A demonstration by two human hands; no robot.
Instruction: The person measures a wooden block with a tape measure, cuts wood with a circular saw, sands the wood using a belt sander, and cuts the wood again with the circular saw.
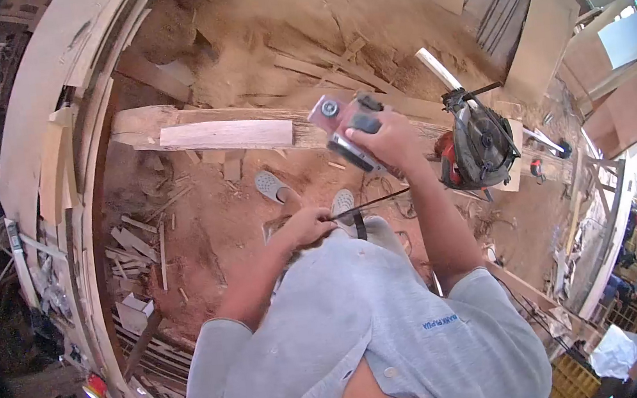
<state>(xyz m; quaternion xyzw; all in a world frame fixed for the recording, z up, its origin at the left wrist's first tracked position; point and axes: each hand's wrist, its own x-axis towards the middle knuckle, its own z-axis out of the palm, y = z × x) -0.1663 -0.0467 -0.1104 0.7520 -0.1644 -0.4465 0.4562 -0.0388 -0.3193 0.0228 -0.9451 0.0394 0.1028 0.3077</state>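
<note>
My right hand grips a handheld power tool with a reddish body and a dark part, held up over the wooden beam. Near my waist, my left hand is closed around a thin dark cord, which runs right toward my right forearm. A pale wooden board lies flat on the thick rough beam, left of the tool. Its right end is close to the tool but apart from it.
A circular saw rests on the beam's right part. A tape measure lies beyond it. Wood scraps and sawdust cover the ground around my sandals. Long planks stand at left; panels lean at upper right.
</note>
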